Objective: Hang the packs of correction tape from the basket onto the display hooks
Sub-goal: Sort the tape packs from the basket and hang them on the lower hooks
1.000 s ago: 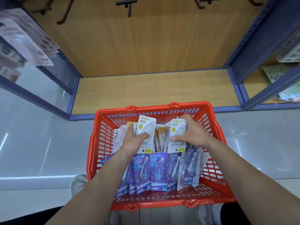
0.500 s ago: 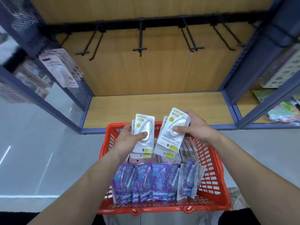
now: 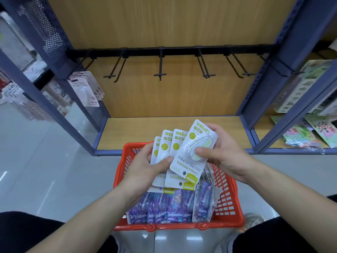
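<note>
From the head view, both hands are raised over the red basket (image 3: 228,203), which sits on the floor at the shelf's front edge. The left hand (image 3: 145,167) has its grip clamped on a fanned stack of white-and-green correction tape packs (image 3: 168,143), thumb pressed on the front pack. The right hand (image 3: 224,156) has its grip clamped on a single pack (image 3: 193,152), thumb on its blister, tilted and overlapping the fan. Purple packs (image 3: 171,209) stand in a row along the basket's near wall. The display hooks (image 3: 160,70) on the black rail are all bare; pink packs (image 3: 85,88) hang on the neighbouring bay to the left.

Risks, as I judge them: the loose fan could slip apart and drop back into the basket, and the packs look upside down, hang holes at the near end, so each needs turning before it meets a hook.
</note>
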A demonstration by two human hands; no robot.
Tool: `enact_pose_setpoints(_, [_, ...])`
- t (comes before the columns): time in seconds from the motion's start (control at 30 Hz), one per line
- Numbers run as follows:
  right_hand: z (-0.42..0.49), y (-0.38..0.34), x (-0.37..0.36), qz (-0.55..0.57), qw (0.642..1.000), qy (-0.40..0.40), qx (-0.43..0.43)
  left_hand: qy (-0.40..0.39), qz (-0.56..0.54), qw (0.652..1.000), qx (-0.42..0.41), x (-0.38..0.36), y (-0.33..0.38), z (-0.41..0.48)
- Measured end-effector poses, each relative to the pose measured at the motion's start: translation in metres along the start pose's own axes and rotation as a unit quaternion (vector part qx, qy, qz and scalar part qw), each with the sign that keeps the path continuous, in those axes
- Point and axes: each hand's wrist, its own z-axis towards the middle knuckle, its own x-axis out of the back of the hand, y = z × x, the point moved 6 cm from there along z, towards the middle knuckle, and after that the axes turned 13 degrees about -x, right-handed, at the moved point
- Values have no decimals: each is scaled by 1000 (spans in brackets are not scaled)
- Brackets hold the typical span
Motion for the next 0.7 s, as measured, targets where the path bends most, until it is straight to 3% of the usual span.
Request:
enact_pose_setpoints(0.17, [7,11,-4,14,1000,13,-6,41,29,999,12,10,-5,2])
enact_pose_setpoints(0.33, [18,8,4,-82,996,22,-23,34,95,995,12,24,-1,16])
enact_pose_setpoints(0.5, [26,-5,18,-167,985,-20,-29,-35,129,990,40,30,-1,32])
enact_pose_setpoints(0.7, [36,1,17,-240,970,9,-33,-82,136,984,81,26,-10,37])
